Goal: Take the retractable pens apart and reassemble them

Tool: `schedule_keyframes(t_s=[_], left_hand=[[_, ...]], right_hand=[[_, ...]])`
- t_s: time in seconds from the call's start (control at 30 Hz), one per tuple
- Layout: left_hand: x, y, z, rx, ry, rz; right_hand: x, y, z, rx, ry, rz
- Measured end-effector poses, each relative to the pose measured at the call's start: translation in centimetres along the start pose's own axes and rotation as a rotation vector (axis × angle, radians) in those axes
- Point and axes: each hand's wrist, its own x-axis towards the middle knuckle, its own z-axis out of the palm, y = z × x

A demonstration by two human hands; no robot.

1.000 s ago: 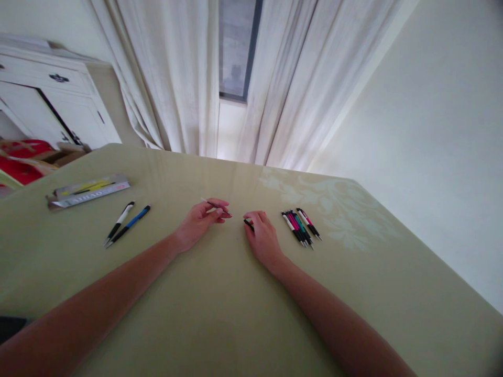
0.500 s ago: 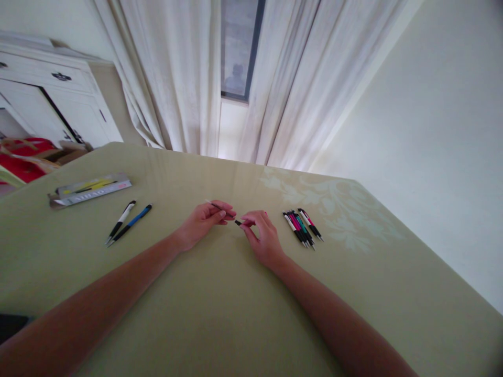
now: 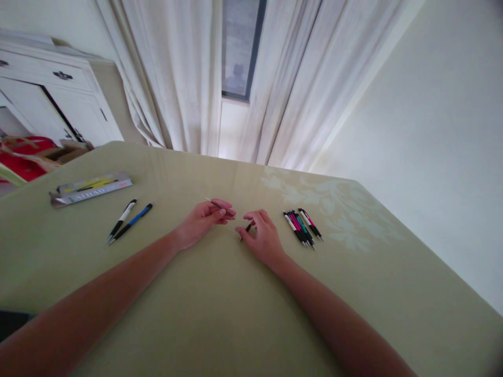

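Note:
My left hand (image 3: 202, 220), over the middle of the table, is closed on a thin dark pen refill (image 3: 216, 204) with a pale end pointing up and left. My right hand (image 3: 262, 234) is just to the right, thumb and fingers closed around a small black pen part (image 3: 248, 227). That part slants down, with a small tip showing below the thumb; its rest is hidden by the fingers. The two hands are apart. Right of my right hand lie several ballpoint pens (image 3: 299, 229) side by side, and a white, pink and black pen (image 3: 310, 224).
To the left, a white-and-black pen (image 3: 122, 219) and a blue-and-black pen (image 3: 131, 224) lie together. Behind them is an open pen box (image 3: 96, 195) with yellow inside. The table (image 3: 204, 309) ends near the curtains (image 3: 188, 78); a white cabinet (image 3: 78, 94) stands far left.
My right hand has turned the black pen part away from the refill's end, so it now slants downward. My left hand has hardly moved.

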Motion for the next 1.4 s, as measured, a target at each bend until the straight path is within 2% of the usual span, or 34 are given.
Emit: schedule_keyframes(t_s=[0.07, 0.17, 0.37, 0.57, 0.8, 1.07, 1.17, 1.27, 1.33, 1.4], left_hand=[[0.0, 0.1, 0.1, -0.002, 0.018, 0.001], [0.0, 0.1, 0.2, -0.001, 0.021, 0.0], [0.0, 0.0, 0.1, 0.017, 0.016, 0.014], [0.0, 0.3, 0.1, 0.129, -0.073, 0.014], [-0.2, 1.1, 0.5, 0.277, -0.157, 0.055], [-0.3, 1.1, 1.0, 0.338, -0.267, 0.074], [-0.4, 1.0, 1.2, 0.327, -0.19, 0.073], [-0.5, 0.9, 1.2, 0.249, -0.055, 0.037], [-0.5, 0.9, 1.1, 0.2, 0.004, 0.01], [-0.4, 0.9, 1.0, 0.191, 0.036, 0.014]], right_hand=[[0.0, 0.0, 0.1, -0.049, -0.048, 0.039], [0.1, 0.0, 0.1, -0.006, -0.078, 0.039], [0.1, -0.1, -0.2, 0.166, 0.022, -0.059], [0.0, -0.4, -0.4, 0.198, 0.04, -0.164], [-0.1, -0.3, -0.4, 0.234, 0.059, -0.175], [-0.4, -0.5, -0.1, 0.281, 0.094, -0.201], [0.0, -0.6, -0.6, 0.21, 0.151, -0.16], [0.9, 0.3, -1.8, 0.102, 0.236, -0.007], [1.6, 1.6, -2.6, 0.012, 0.228, 0.101], [1.9, 3.1, -3.1, -0.117, 0.165, 0.17]])
